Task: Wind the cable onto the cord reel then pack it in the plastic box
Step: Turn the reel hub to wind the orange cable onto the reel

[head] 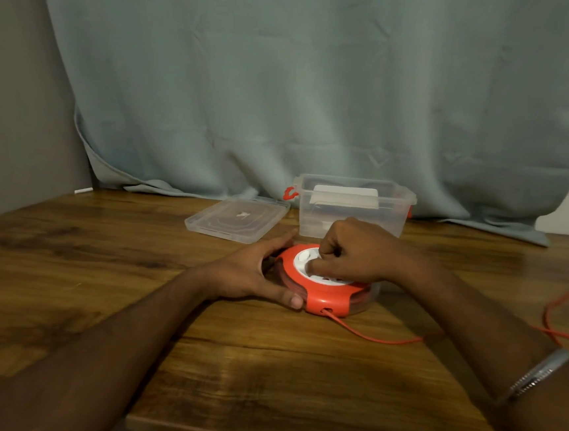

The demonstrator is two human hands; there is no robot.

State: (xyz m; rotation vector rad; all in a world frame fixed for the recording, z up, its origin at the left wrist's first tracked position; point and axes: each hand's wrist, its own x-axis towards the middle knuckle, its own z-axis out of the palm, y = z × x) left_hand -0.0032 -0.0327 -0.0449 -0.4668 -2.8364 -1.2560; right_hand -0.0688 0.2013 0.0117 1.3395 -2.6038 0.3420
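Head view, landmark: the cord reel (326, 287), a flat red disc with a white centre, lies on the wooden table (263, 368)
Left hand (254, 274): cups the reel's left rim; fingers curve round the far edge, thumb pressed at the near edge
Right hand (355, 252): sits on top of the reel; fingers curled down tight onto the white centre, pinching something there that I cannot make out
Cable (379, 338): red; leaves a hole in the reel's near side, runs right along the table, loops beyond the right forearm
Plastic box (352, 207): clear, open, red latches; just behind the reel
Lid (238, 220): clear; flat on the table, behind and left of the reel, beside the box
Bracelet (537, 373): silver, on the right forearm
Curtain (305, 79): pale blue-grey; hangs behind the box
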